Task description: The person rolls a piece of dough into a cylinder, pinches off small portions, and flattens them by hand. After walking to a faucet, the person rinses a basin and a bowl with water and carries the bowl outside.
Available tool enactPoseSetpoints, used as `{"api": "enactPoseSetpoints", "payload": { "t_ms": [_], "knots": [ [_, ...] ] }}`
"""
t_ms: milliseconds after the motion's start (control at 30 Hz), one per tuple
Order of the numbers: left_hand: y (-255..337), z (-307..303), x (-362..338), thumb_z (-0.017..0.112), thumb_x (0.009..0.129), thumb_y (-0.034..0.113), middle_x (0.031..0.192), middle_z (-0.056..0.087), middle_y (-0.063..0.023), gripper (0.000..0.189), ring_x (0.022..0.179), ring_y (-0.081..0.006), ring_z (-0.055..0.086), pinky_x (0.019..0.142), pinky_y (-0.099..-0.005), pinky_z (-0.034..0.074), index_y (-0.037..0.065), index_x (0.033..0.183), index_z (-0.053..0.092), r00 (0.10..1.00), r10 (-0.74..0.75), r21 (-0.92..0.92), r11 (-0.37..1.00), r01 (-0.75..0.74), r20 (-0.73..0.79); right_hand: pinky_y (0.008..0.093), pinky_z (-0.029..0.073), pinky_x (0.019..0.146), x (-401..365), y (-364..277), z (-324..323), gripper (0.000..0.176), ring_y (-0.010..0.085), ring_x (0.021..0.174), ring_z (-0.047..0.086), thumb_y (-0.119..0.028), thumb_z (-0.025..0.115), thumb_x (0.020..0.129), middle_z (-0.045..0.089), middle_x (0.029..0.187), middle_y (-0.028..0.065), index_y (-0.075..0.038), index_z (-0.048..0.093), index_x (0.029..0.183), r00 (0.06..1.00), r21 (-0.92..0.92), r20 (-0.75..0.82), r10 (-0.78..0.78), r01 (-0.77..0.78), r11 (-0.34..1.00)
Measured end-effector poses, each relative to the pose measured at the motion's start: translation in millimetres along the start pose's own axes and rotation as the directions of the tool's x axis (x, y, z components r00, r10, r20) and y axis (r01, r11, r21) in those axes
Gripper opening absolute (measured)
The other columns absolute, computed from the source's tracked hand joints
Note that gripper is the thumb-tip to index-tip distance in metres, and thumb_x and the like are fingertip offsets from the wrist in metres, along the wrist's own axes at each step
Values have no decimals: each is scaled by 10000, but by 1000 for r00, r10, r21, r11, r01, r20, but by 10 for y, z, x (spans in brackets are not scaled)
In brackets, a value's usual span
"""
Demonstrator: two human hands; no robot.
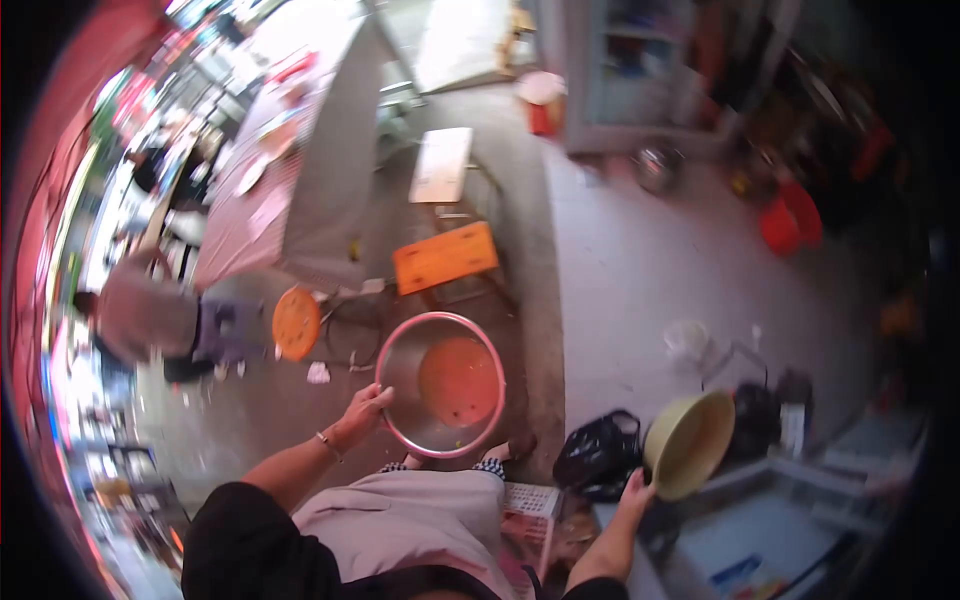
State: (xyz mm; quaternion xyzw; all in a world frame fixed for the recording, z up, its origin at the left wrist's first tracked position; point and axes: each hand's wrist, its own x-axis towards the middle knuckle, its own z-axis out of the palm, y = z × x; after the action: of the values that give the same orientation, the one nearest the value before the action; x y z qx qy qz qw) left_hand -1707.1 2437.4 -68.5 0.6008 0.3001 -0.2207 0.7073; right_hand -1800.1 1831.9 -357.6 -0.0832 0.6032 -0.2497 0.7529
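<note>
Left hand (360, 412): fingers curled over the near-left rim of the metal basin (408, 372), closed on it. The basin is held low in front of the knees, above the concrete floor (640, 280). It is round, so it has no long axis. Its mouth faces up at the camera, roughly level. The steel wall is dull grey, and the rolled rim looks pink. An orange disc (460, 382) lies flat on its bottom.

Right hand (634, 490): fingers closed on the lower edge of the yellow bowl (690, 445), held out to the right side. This bowl is smooth and pale yellow-green, probably plastic. It is tipped, with the mouth turned up and to the left, so it shows as an oval.

A crumpled, glossy black bag (598, 455) sits just left of the bowl. A round orange stool (297, 322) and a rectangular orange stool (445, 257) stand beyond the basin. A table (250, 215) with a patterned cloth is further off.
</note>
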Motion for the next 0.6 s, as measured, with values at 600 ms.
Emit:
{"api": "enactPoseSetpoints", "payload": {
  "t_ms": [600],
  "knots": [
    [-1873, -2982, -3112, 582, 1035, 269, 995, 693, -70, 272, 826, -179, 724, 662, -353, 655, 41, 1182, 591, 824, 57, -503, 767, -398, -564, 406, 577, 646, -2884, 2115, -349, 174, 241, 731, 652, -218, 581, 970, 678, 880, 114, -94, 588, 1092, 888, -949, 238, 393, 300, -102]
  ]
}}
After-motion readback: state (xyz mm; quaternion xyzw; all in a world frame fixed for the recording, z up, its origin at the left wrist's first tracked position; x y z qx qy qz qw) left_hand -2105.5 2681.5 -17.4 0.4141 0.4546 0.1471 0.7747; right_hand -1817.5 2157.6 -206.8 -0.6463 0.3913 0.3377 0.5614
